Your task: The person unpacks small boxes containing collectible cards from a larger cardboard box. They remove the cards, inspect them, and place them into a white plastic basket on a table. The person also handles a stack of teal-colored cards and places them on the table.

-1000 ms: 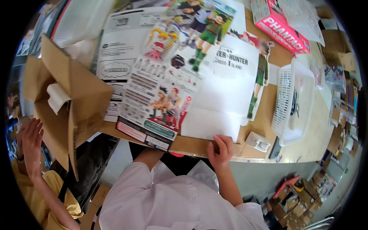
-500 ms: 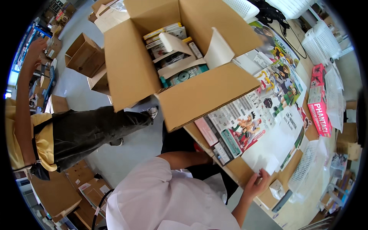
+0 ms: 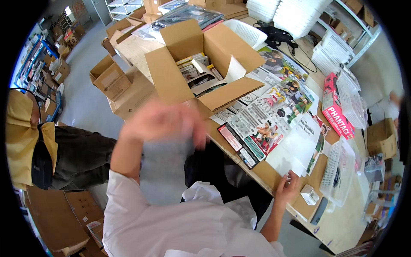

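My left hand (image 3: 171, 124) is raised in front of the table's left edge, near an open cardboard box (image 3: 173, 79). Motion smears its fingers, and I cannot make out anything in it. My right hand (image 3: 287, 187) rests at the table's near edge, fingers apart, close to a white sheet (image 3: 289, 160) and holding nothing visible. Beside it lie a small white device (image 3: 309, 195) and a dark grey bar (image 3: 319, 210). Colourful printed sheets (image 3: 267, 132) with cartoon figures spread from the white sheet toward the box. Packed inside the box are several small boxes (image 3: 190, 63) and white card pieces (image 3: 234, 70).
A pink-red box (image 3: 336, 107) and white plastic baskets (image 3: 340, 171) line the right side. More cardboard boxes (image 3: 109, 79) stand at left. A person in a yellow top (image 3: 21, 137) stands at far left. Black straps (image 3: 276, 36) lie at the table's back.
My left hand has risen from beside the table's edge into view. My right hand stays by the white sheet. The view has shifted, and the other person's raised hand is out of sight.
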{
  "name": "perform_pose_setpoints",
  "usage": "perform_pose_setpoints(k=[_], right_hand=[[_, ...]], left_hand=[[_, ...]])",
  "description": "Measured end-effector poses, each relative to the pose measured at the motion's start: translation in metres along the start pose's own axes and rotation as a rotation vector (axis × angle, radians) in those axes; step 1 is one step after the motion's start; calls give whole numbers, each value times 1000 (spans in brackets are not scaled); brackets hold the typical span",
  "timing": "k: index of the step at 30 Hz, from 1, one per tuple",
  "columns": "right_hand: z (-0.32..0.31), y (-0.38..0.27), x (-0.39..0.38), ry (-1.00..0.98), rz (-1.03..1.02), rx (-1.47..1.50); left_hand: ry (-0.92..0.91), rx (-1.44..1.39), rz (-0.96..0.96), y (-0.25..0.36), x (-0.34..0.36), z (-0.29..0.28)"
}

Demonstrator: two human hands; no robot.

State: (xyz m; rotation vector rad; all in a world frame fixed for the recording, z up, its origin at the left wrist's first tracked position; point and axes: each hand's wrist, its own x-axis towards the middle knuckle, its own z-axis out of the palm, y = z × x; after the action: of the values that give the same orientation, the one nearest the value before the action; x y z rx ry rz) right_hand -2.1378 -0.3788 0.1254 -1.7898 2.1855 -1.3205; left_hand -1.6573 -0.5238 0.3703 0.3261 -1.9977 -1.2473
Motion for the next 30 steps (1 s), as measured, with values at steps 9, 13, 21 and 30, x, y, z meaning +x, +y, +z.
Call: perform_pose_setpoints(k=[9,13,21,30], right_hand=[[-6,1,6,62,38,173],[-10,4,10,85,-35,226],[-11,6,7,-1,86,322],[-13,16,10,31,17,263]], left_hand=[[-372,1011,-1074,-166,100,-81],[-412,971,-1019,-192,96,-71],[-326,1124,-946,-176,99,-57],[-404,1425,-686,-142,110,-42]])
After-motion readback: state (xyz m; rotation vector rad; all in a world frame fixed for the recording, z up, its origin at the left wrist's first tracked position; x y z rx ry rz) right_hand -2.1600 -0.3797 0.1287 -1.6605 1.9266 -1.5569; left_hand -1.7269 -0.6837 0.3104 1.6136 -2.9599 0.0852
